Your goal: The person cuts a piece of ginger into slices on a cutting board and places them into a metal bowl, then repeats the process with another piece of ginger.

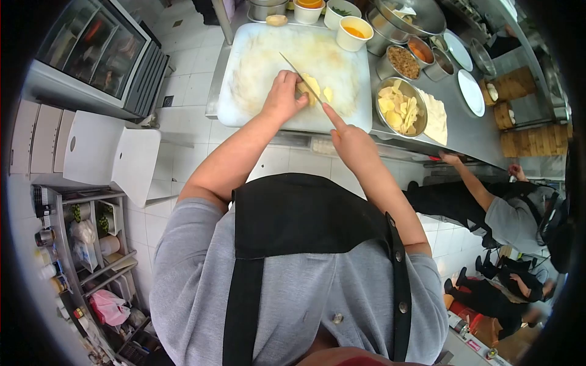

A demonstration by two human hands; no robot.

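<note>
My right hand [354,143] is closed round the handle of a kitchen knife [295,69], with the index finger along its back. The blade slants up and left across the white cutting board [247,73]. Just left of the blade, my left hand [282,96] steadies a peeled potato [303,89], its fingers bent against it and partly covering it. Pale yellow potato slices [312,82] lie by the blade, one of them loose on its right side. Right of the board stands a metal bowl [420,126] holding many potato slices [397,108].
Another potato [276,20] lies at the board's far edge. A white tub of orange liquid [353,43] stands at its far right corner. Beyond the bowl are a folded cloth [435,116], a container of brown crumbs [403,63] and white plates [470,93]. A co-worker [513,210] stands to the right.
</note>
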